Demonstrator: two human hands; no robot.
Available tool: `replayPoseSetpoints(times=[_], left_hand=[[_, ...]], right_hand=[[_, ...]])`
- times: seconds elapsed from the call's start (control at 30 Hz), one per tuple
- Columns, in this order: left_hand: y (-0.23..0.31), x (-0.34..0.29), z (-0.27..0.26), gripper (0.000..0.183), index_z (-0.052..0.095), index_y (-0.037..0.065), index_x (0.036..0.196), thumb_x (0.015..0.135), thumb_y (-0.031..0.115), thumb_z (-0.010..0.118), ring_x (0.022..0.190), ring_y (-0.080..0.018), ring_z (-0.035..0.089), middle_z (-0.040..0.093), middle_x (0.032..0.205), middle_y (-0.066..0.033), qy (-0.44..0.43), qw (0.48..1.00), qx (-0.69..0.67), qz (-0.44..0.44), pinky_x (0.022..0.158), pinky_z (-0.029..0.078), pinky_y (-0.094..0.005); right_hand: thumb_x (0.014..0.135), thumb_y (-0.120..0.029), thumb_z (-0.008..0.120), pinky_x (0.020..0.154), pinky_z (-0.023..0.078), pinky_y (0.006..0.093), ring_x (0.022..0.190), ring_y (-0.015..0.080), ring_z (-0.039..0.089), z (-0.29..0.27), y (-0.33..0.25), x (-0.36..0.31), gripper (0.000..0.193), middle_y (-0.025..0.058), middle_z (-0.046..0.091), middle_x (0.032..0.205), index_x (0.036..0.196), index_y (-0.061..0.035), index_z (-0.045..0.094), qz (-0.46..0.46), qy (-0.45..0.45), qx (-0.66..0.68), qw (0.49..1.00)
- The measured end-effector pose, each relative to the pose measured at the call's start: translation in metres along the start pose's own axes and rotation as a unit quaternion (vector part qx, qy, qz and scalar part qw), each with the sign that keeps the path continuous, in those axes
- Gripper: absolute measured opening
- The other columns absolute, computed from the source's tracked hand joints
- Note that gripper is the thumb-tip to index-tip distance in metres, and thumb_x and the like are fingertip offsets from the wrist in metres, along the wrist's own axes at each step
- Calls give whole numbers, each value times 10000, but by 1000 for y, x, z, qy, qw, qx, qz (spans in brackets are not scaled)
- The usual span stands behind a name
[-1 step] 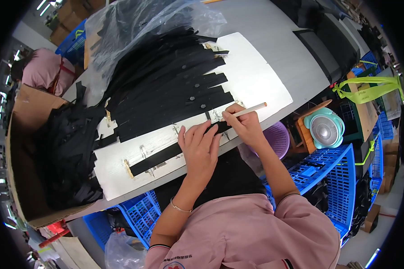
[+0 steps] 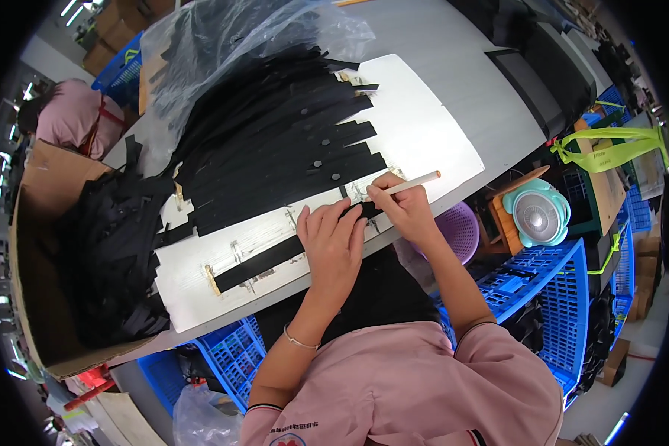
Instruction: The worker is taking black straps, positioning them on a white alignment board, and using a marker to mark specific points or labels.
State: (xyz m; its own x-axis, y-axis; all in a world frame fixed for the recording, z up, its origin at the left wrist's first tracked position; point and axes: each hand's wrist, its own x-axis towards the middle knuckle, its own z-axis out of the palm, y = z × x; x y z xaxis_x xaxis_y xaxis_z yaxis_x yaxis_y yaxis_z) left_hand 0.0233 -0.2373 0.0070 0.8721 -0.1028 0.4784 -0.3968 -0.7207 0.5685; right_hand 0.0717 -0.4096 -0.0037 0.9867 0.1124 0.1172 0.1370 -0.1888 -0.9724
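A single black fabric strip (image 2: 264, 264) lies along the near side of a white board (image 2: 186, 308) on the table. My left hand (image 2: 333, 236) rests flat across this strip, fingers stretched out and slightly spread. In my closed right hand (image 2: 403, 204) is a slim white pencil (image 2: 416, 183), slanting up to the right. Its point meets the right end of the strip, though my fingers partly hide the contact. Just beyond, a wide layer of overlapping black strips (image 2: 267, 141) covers most of the board, with several small dark round pieces (image 2: 317, 164) on top.
A cardboard box (image 2: 33, 297) full of black strips stands at the left. Clear plastic sheeting (image 2: 223, 37) drapes over the far strips. Right of me are a turquoise fan (image 2: 537, 213), a purple basket (image 2: 459, 232) and a blue crate (image 2: 572, 312). Another person (image 2: 78, 119) is at the far left.
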Motion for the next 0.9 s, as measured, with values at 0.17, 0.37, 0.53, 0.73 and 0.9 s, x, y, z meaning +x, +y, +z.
replayPoseSetpoints(times=[0.17, 0.37, 0.53, 0.73, 0.9], left_hand=[[-4, 6, 16, 147, 747, 69, 970, 825, 62, 771, 1032, -265, 605, 692, 1082, -49, 28, 1000, -1, 3, 1009, 394, -432], [-3, 5, 18, 152, 727, 55, 986, 838, 74, 758, 1050, -284, 574, 657, 1121, -70, 15, 1000, 2, 1, 1034, 376, -462], [-5, 5, 18, 159, 742, 87, 974, 818, 77, 774, 1016, -254, 604, 681, 1100, -37, 28, 1000, 14, -7, 993, 381, -414], [-5, 6, 18, 156, 740, 90, 971, 819, 83, 776, 1014, -254, 605, 681, 1091, -33, 37, 999, 5, -9, 997, 380, -416], [-8, 0, 11, 217, 735, 93, 1066, 850, 76, 746, 1091, -264, 598, 670, 1173, -45, 30, 999, 29, -14, 1069, 346, -460]], right_hand=[[991, -128, 659, 615, 446, 283, 675, 132, 569, 0, 6, 1, 167, 60, 633, 782, 925, 24, 670, -46, 4, -30, 998], [977, -158, 664, 563, 441, 324, 591, 210, 582, 3, 8, 4, 179, 99, 629, 738, 911, 8, 678, -104, 26, -100, 989], [971, -93, 664, 618, 445, 269, 685, 96, 559, -4, -1, -3, 159, 40, 645, 749, 895, 47, 671, 3, 7, -18, 1000], [957, -169, 666, 544, 428, 315, 569, 167, 569, -4, 9, -1, 194, 94, 591, 656, 860, -1, 676, -55, -21, -65, 996], [960, -158, 648, 546, 436, 339, 586, 163, 614, -2, -1, -1, 198, 97, 596, 631, 849, 3, 679, -73, -26, -114, 990]])
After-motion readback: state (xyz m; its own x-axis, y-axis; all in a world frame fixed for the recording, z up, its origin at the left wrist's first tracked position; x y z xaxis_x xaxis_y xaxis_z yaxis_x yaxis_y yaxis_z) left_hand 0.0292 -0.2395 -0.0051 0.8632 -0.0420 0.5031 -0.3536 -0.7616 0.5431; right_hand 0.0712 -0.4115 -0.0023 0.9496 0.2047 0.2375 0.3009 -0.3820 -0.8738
